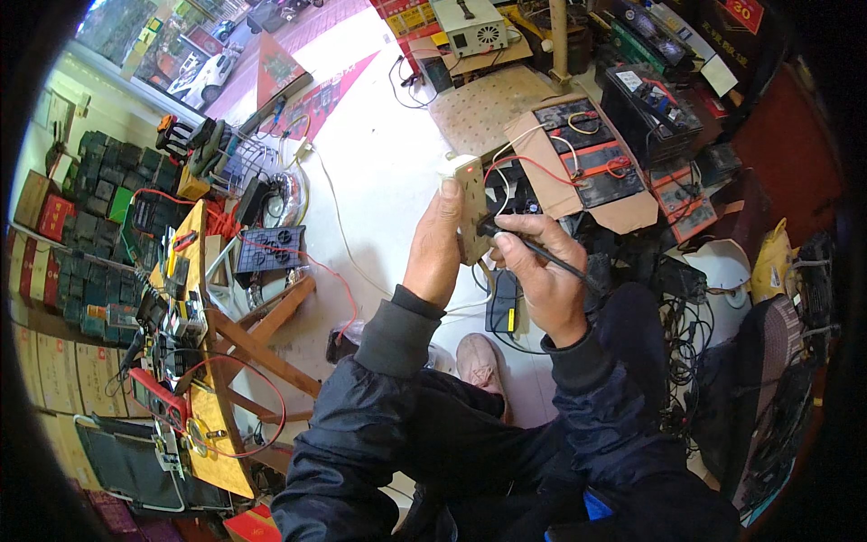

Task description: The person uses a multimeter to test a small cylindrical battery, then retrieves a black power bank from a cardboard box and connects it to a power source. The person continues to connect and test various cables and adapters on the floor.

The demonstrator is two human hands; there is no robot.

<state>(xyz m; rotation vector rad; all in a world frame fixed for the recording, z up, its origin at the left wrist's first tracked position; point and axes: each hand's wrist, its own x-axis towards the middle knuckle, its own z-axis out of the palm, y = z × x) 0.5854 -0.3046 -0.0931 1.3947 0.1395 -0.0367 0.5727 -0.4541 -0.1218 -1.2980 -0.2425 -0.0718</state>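
Observation:
In front of me my left hand [435, 246] grips a pale power strip [470, 200] that is held upright, with its thumb along the near side and a small red light near the top. My right hand [549, 280] pinches a black plug [489, 228] against the strip's socket face. Whether the prongs are inside a socket cannot be made out. From the plug a black cord [562, 263] runs back across the right palm. Below the hands, a black power adapter [502, 303] with a yellow label lies on the floor.
At left stands a wooden bench [217, 443] with tools and red leads. On the right, large batteries [607, 172] rest on cardboard [632, 215], near tangled black cables [691, 361] and a chair [763, 397]. A white boxy device [470, 32] stands at the back.

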